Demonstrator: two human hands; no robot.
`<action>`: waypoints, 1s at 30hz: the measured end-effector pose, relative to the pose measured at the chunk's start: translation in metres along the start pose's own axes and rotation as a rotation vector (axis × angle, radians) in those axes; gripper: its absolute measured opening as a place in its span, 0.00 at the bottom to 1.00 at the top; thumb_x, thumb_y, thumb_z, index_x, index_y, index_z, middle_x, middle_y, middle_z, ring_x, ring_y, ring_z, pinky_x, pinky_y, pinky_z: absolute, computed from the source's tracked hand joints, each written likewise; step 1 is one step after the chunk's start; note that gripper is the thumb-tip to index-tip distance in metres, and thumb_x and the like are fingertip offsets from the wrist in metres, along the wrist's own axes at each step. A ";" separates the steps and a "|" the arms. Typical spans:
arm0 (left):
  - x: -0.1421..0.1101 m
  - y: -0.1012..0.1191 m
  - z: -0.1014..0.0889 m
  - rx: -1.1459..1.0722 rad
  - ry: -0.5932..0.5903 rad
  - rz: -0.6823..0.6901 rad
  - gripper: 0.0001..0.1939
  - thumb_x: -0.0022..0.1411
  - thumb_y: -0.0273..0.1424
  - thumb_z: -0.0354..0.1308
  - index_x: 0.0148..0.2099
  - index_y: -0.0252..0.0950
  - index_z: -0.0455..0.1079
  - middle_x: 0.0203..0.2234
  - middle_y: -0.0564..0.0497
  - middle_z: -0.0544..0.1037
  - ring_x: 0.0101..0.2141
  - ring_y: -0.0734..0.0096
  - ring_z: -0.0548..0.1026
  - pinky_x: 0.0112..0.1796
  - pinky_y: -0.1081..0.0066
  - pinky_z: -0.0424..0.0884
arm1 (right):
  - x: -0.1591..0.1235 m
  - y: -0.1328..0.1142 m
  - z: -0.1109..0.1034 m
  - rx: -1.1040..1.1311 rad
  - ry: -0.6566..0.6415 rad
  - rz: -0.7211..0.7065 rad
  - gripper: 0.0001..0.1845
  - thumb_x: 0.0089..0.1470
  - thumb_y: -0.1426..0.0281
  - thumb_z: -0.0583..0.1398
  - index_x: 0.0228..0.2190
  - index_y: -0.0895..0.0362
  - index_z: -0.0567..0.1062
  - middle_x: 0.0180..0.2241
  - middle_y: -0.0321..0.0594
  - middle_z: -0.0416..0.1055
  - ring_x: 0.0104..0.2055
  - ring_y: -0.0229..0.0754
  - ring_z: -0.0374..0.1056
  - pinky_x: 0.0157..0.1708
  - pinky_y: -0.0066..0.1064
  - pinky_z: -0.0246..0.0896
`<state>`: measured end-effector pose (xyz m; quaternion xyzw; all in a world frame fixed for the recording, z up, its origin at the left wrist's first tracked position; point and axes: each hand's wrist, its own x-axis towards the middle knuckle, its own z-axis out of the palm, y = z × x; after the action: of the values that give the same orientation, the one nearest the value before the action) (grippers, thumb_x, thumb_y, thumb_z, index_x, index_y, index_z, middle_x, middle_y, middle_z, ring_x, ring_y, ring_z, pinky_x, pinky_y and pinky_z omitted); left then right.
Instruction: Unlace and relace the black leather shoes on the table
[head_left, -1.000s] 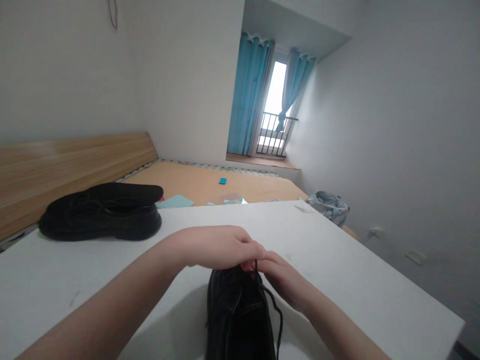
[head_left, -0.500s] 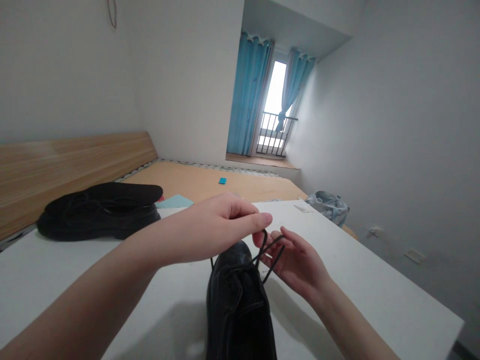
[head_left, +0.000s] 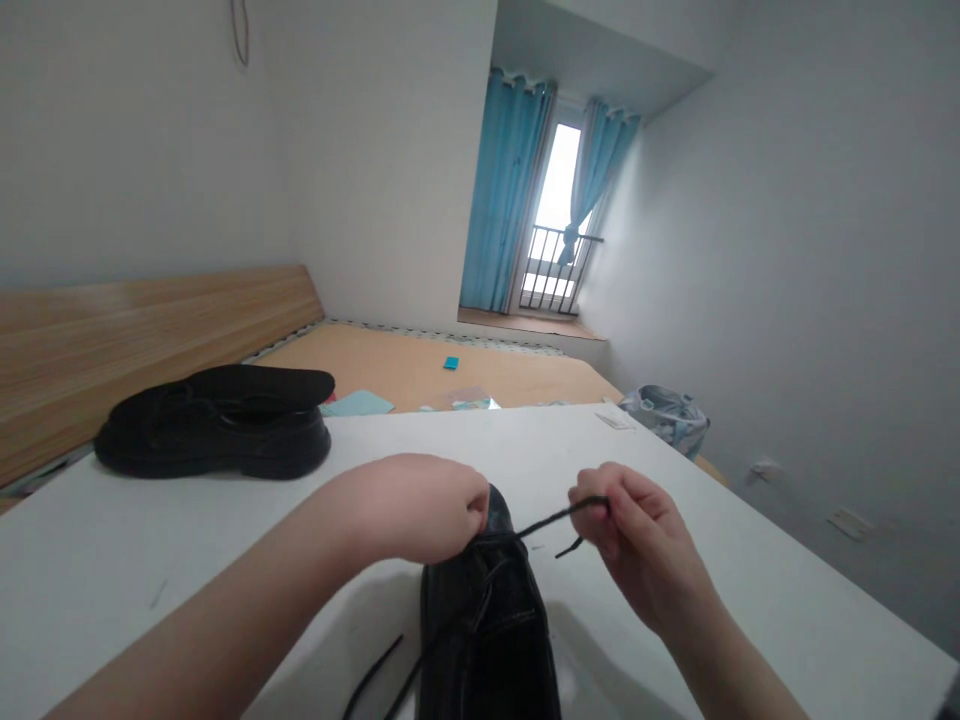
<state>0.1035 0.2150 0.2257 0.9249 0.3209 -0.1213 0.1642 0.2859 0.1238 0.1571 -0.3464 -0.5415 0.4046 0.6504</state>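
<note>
A black leather shoe [head_left: 487,630] stands on the white table [head_left: 675,560] right in front of me, toe pointing away. My left hand [head_left: 420,505] is closed over the shoe's front, gripping one black lace end that trails down to the left [head_left: 375,675]. My right hand [head_left: 637,545] is closed in a pinch on the other lace end [head_left: 551,520], drawn taut out to the right of the shoe.
A second black shoe [head_left: 217,425] lies at the table's far left. Behind the table is a bare wooden bed base [head_left: 420,370] with a few small papers. A grey bag [head_left: 667,415] sits off the table's right corner. Blue curtains [head_left: 506,190] frame a balcony door.
Both hands came down from a raised loop over the shoe and pulled apart. The right hand drew its lace out to the right, the left dropped onto the shoe's front.
</note>
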 end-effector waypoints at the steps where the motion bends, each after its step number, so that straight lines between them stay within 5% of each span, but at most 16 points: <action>1: 0.004 0.002 0.002 0.050 0.011 0.008 0.15 0.58 0.31 0.47 0.38 0.39 0.76 0.33 0.46 0.82 0.30 0.61 0.75 0.24 0.71 0.59 | -0.002 -0.004 0.001 -0.027 -0.199 0.036 0.17 0.54 0.58 0.62 0.21 0.56 0.74 0.18 0.32 0.60 0.21 0.33 0.53 0.23 0.26 0.48; 3: 0.009 0.004 0.005 0.113 0.023 0.015 0.17 0.58 0.32 0.46 0.39 0.37 0.77 0.35 0.44 0.81 0.31 0.59 0.75 0.24 0.70 0.58 | -0.006 -0.011 0.005 -0.141 -0.562 0.099 0.20 0.55 0.56 0.61 0.19 0.57 0.74 0.19 0.36 0.64 0.25 0.36 0.60 0.28 0.30 0.54; 4: 0.010 0.005 0.006 0.124 0.031 0.016 0.18 0.59 0.33 0.46 0.39 0.37 0.77 0.36 0.43 0.81 0.31 0.59 0.75 0.24 0.70 0.58 | -0.008 -0.012 0.008 -0.236 -0.642 0.106 0.21 0.55 0.57 0.60 0.18 0.57 0.73 0.20 0.37 0.66 0.26 0.38 0.63 0.30 0.31 0.56; 5: 0.011 0.005 0.007 0.129 0.044 0.022 0.18 0.60 0.34 0.46 0.39 0.37 0.77 0.35 0.43 0.81 0.31 0.59 0.75 0.24 0.70 0.58 | -0.008 -0.012 0.011 -0.346 -0.635 0.107 0.21 0.56 0.58 0.59 0.18 0.58 0.73 0.20 0.38 0.67 0.27 0.38 0.64 0.31 0.31 0.56; 8: 0.014 0.003 0.009 0.088 0.029 0.076 0.18 0.59 0.37 0.46 0.37 0.37 0.77 0.31 0.45 0.80 0.27 0.64 0.72 0.23 0.71 0.56 | -0.007 -0.003 0.018 -0.598 -0.347 0.105 0.21 0.60 0.62 0.55 0.19 0.58 0.72 0.20 0.36 0.67 0.25 0.36 0.62 0.28 0.29 0.55; 15: 0.020 -0.006 0.008 -0.150 0.007 0.163 0.21 0.61 0.43 0.43 0.27 0.36 0.68 0.21 0.52 0.71 0.23 0.69 0.66 0.23 0.72 0.57 | 0.003 0.029 0.016 -0.730 -0.032 0.010 0.08 0.58 0.69 0.55 0.27 0.54 0.70 0.31 0.38 0.67 0.35 0.41 0.63 0.33 0.31 0.57; 19: 0.012 -0.009 -0.003 -0.457 0.059 0.200 0.20 0.63 0.45 0.43 0.29 0.37 0.67 0.22 0.54 0.70 0.25 0.71 0.67 0.25 0.73 0.59 | 0.006 0.034 0.009 -0.804 -0.073 0.110 0.07 0.57 0.70 0.56 0.27 0.54 0.69 0.32 0.38 0.67 0.37 0.42 0.63 0.31 0.30 0.56; 23: -0.003 -0.008 -0.016 -0.673 0.242 0.290 0.19 0.62 0.46 0.49 0.28 0.37 0.66 0.19 0.57 0.64 0.21 0.75 0.63 0.22 0.76 0.58 | 0.006 0.036 0.005 -0.822 -0.141 0.154 0.07 0.57 0.69 0.56 0.27 0.54 0.71 0.35 0.39 0.66 0.40 0.43 0.62 0.30 0.30 0.56; 27: -0.012 -0.005 -0.022 -0.800 0.357 0.420 0.21 0.63 0.45 0.48 0.25 0.37 0.65 0.16 0.58 0.58 0.18 0.78 0.54 0.19 0.77 0.51 | 0.009 0.037 0.002 -0.717 -0.227 0.149 0.07 0.56 0.70 0.56 0.26 0.54 0.71 0.36 0.39 0.65 0.43 0.44 0.60 0.42 0.35 0.56; 30: -0.015 -0.004 -0.022 -0.719 0.285 0.423 0.23 0.64 0.45 0.47 0.23 0.37 0.67 0.14 0.58 0.58 0.17 0.78 0.53 0.19 0.76 0.50 | 0.012 0.037 0.000 -0.528 -0.249 0.249 0.07 0.54 0.68 0.57 0.25 0.54 0.71 0.36 0.38 0.64 0.45 0.46 0.59 0.49 0.39 0.50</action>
<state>0.0925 0.2177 0.2498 0.8618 0.1656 0.1632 0.4508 0.2811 0.1506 0.1298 -0.5147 -0.6569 0.3657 0.4122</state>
